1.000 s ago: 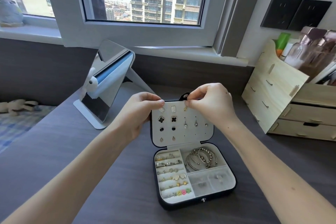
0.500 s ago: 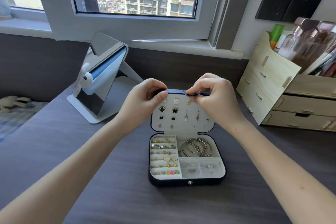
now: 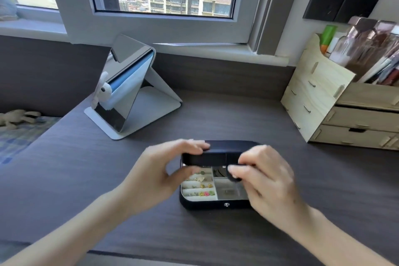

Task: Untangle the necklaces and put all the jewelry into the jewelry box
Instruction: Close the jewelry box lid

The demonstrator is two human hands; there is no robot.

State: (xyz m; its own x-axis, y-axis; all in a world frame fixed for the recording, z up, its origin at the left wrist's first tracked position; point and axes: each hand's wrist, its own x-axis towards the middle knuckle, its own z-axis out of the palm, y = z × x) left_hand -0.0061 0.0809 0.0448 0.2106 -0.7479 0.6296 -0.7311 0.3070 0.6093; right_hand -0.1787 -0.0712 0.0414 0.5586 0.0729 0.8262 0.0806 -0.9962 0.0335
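Box: the black box [image 3: 207,204] sits flat on the counter [image 3: 216,119], towards its front edge and between the two hands.
Lid: the lid [image 3: 216,156] is tipped low over the base, with only a narrow gap open at the front.
Left hand: the left hand [image 3: 155,179] grips the lid's left end, fingers over the top and thumb under the rim.
Right hand: the right hand [image 3: 265,179] is curled at the lid's right front, pinching the small dark tab [image 3: 232,176] that hangs from the rim.
Stud: a metal stud [image 3: 226,204] sits mid-front on the base wall, below the tab and apart from it.
Inside: rows of earrings [image 3: 200,193] show in the left slots. The right compartments are too dim to read.
Left side: the counter's left edge drops to a bed [image 3: 17,136], well apart from the box.
Behind: a mirror [image 3: 121,103] stands back left, with a wide stretch of counter between it and the lid.
Right side: a wooden organizer [image 3: 313,101] stands back right, well apart from the right hand.
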